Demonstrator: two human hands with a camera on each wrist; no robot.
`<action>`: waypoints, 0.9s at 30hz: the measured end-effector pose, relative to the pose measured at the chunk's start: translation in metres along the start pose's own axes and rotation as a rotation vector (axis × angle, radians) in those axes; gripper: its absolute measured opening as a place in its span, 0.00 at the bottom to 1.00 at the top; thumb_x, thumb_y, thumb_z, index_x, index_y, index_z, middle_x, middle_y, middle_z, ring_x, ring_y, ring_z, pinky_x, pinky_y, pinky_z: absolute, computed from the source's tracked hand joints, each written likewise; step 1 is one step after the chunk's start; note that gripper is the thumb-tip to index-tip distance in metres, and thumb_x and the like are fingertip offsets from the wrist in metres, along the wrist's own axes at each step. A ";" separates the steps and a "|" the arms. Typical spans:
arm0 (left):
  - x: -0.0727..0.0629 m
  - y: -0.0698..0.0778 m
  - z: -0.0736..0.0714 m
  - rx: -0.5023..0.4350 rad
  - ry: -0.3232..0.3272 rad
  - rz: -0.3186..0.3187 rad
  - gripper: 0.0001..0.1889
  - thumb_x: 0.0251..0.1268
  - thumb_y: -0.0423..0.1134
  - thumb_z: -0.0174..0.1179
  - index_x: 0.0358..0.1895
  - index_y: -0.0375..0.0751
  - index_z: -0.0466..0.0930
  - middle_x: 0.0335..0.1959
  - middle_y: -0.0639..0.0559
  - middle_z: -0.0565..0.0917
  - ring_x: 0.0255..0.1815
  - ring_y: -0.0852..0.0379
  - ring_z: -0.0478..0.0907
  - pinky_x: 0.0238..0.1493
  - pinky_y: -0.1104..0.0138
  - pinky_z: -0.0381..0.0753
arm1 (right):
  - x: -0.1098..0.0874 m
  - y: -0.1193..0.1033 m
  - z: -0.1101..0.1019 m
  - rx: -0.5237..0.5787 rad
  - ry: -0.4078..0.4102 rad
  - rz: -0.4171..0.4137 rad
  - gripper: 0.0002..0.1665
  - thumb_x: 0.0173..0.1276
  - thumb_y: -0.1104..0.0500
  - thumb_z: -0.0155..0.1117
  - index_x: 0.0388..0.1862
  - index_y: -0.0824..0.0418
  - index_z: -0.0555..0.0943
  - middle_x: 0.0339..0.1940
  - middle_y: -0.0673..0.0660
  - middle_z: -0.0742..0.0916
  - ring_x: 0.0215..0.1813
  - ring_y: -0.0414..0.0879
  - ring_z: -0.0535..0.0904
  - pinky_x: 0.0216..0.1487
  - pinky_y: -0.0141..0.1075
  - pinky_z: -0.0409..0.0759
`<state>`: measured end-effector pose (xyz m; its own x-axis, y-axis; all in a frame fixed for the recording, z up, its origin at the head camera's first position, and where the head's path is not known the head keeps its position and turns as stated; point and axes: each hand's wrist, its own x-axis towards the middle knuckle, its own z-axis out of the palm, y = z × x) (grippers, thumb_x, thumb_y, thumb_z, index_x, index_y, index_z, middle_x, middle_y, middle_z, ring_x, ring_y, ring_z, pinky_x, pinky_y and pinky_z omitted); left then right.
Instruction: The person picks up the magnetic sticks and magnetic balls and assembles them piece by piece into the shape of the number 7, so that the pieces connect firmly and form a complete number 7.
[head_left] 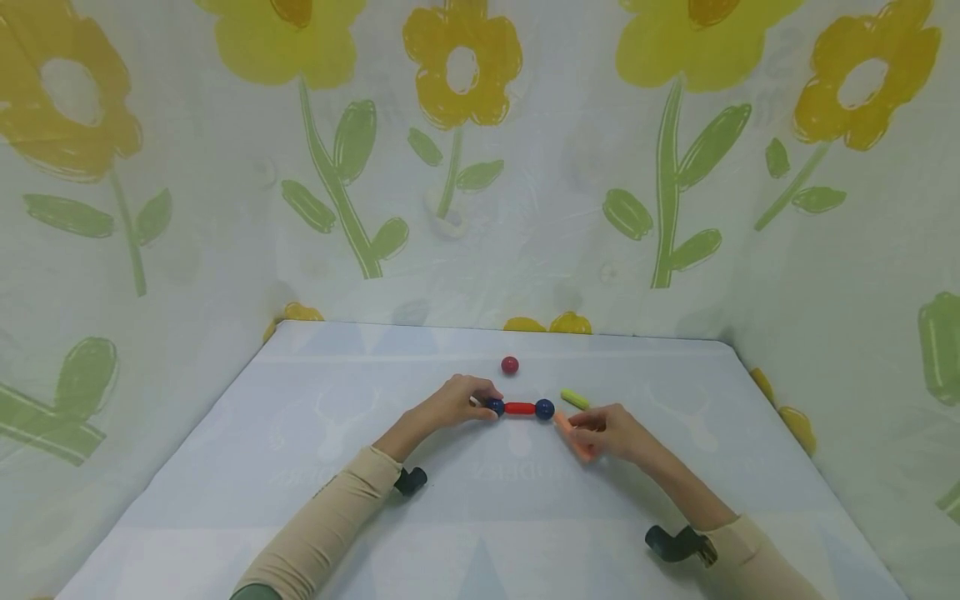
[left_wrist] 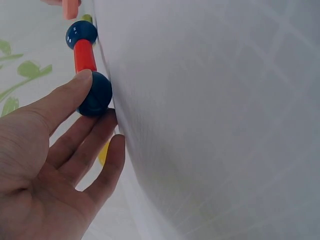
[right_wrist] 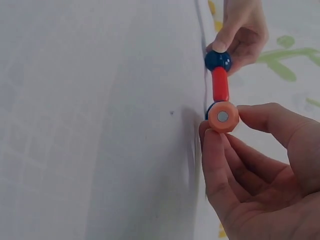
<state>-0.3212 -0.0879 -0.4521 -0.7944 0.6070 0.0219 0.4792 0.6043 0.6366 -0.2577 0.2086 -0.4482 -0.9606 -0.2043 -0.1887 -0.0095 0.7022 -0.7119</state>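
Note:
My left hand (head_left: 457, 402) pinches a dark blue ball (left_wrist: 98, 97) between thumb and fingers. From that ball a short red rod (head_left: 520, 408) runs to a second dark blue ball (head_left: 544, 409), forming one straight piece low over or on the table. An orange rod (head_left: 563, 422) is pinched in my right hand (head_left: 613, 432), its far end close to the second ball. A small gap shows between them in the left wrist view. Facing the right wrist camera, the orange rod's near end has a round silvery disc (right_wrist: 222, 116).
A red ball (head_left: 510, 365) lies farther back on the white patterned table (head_left: 360, 467). Just beyond my right hand is a yellow-green rod (head_left: 575, 399). Flower-printed sheeting (head_left: 525, 233) encloses the table at the back and both sides.

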 end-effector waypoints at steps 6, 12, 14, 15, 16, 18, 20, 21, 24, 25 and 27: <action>0.000 0.001 0.000 -0.008 -0.002 -0.006 0.17 0.61 0.39 0.68 0.54 0.43 0.83 0.48 0.52 0.87 0.47 0.58 0.82 0.54 0.62 0.84 | -0.003 -0.002 0.003 0.019 -0.002 0.014 0.21 0.64 0.56 0.68 0.55 0.63 0.83 0.44 0.55 0.88 0.39 0.43 0.77 0.39 0.32 0.81; 0.000 0.000 0.000 -0.011 -0.002 -0.011 0.17 0.60 0.39 0.69 0.53 0.44 0.84 0.48 0.52 0.87 0.47 0.59 0.82 0.54 0.63 0.84 | -0.006 -0.004 0.008 0.082 -0.018 0.065 0.23 0.64 0.56 0.68 0.56 0.65 0.82 0.43 0.55 0.88 0.37 0.43 0.78 0.37 0.33 0.84; 0.000 0.000 -0.001 -0.010 -0.002 -0.011 0.17 0.60 0.39 0.69 0.53 0.44 0.84 0.48 0.52 0.87 0.47 0.59 0.82 0.53 0.64 0.84 | -0.006 -0.005 0.011 0.113 -0.020 0.093 0.24 0.64 0.56 0.69 0.57 0.64 0.82 0.43 0.55 0.88 0.36 0.43 0.79 0.37 0.34 0.86; 0.001 0.000 -0.001 -0.008 -0.002 -0.012 0.17 0.60 0.39 0.69 0.53 0.44 0.84 0.48 0.52 0.87 0.47 0.59 0.82 0.53 0.64 0.84 | -0.006 -0.005 0.012 0.130 -0.022 0.105 0.24 0.63 0.56 0.69 0.57 0.64 0.81 0.43 0.55 0.88 0.36 0.43 0.80 0.38 0.35 0.86; 0.001 -0.001 -0.001 -0.005 -0.003 -0.012 0.17 0.60 0.39 0.69 0.53 0.44 0.84 0.48 0.53 0.87 0.47 0.60 0.82 0.53 0.65 0.84 | -0.006 -0.005 0.013 0.136 -0.023 0.114 0.25 0.63 0.55 0.70 0.58 0.64 0.81 0.43 0.55 0.88 0.36 0.43 0.80 0.38 0.35 0.86; 0.001 -0.001 -0.001 -0.002 -0.005 -0.011 0.17 0.60 0.40 0.69 0.53 0.44 0.84 0.48 0.53 0.87 0.47 0.60 0.82 0.53 0.65 0.84 | -0.006 -0.004 0.014 0.145 -0.025 0.126 0.27 0.63 0.53 0.70 0.58 0.63 0.81 0.44 0.55 0.88 0.38 0.43 0.80 0.39 0.35 0.86; 0.002 -0.001 0.000 -0.001 -0.007 -0.013 0.17 0.60 0.40 0.69 0.53 0.44 0.84 0.48 0.53 0.87 0.47 0.60 0.82 0.53 0.66 0.84 | -0.006 -0.004 0.015 0.143 -0.028 0.123 0.28 0.62 0.52 0.71 0.59 0.63 0.81 0.45 0.54 0.88 0.40 0.43 0.80 0.40 0.34 0.86; 0.002 -0.001 0.000 0.000 -0.007 -0.014 0.17 0.60 0.40 0.69 0.53 0.45 0.84 0.48 0.53 0.87 0.47 0.61 0.82 0.53 0.66 0.84 | -0.006 -0.004 0.016 0.143 -0.028 0.120 0.28 0.62 0.51 0.70 0.59 0.63 0.81 0.45 0.54 0.87 0.41 0.43 0.79 0.40 0.34 0.85; 0.001 -0.001 0.000 -0.006 -0.007 -0.013 0.17 0.60 0.39 0.69 0.53 0.45 0.84 0.48 0.53 0.87 0.47 0.60 0.82 0.54 0.65 0.84 | -0.008 -0.004 0.017 0.146 -0.033 0.111 0.28 0.63 0.51 0.70 0.59 0.62 0.81 0.46 0.53 0.87 0.43 0.44 0.78 0.40 0.33 0.83; 0.001 -0.001 0.000 -0.005 -0.008 -0.013 0.17 0.60 0.39 0.69 0.53 0.45 0.84 0.48 0.53 0.88 0.47 0.60 0.82 0.53 0.65 0.84 | -0.008 -0.005 0.018 0.148 -0.035 0.110 0.28 0.63 0.50 0.70 0.59 0.62 0.81 0.46 0.53 0.87 0.44 0.44 0.78 0.40 0.33 0.82; 0.001 -0.001 0.000 -0.003 -0.007 -0.008 0.17 0.60 0.39 0.69 0.53 0.45 0.84 0.48 0.53 0.87 0.47 0.60 0.82 0.53 0.65 0.84 | -0.008 -0.005 0.020 0.158 -0.037 0.120 0.29 0.62 0.49 0.70 0.59 0.62 0.80 0.46 0.53 0.87 0.44 0.44 0.78 0.39 0.33 0.82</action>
<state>-0.3226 -0.0882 -0.4528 -0.7954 0.6060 0.0111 0.4719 0.6076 0.6388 -0.2442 0.1931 -0.4565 -0.9414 -0.1525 -0.3010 0.1509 0.6076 -0.7798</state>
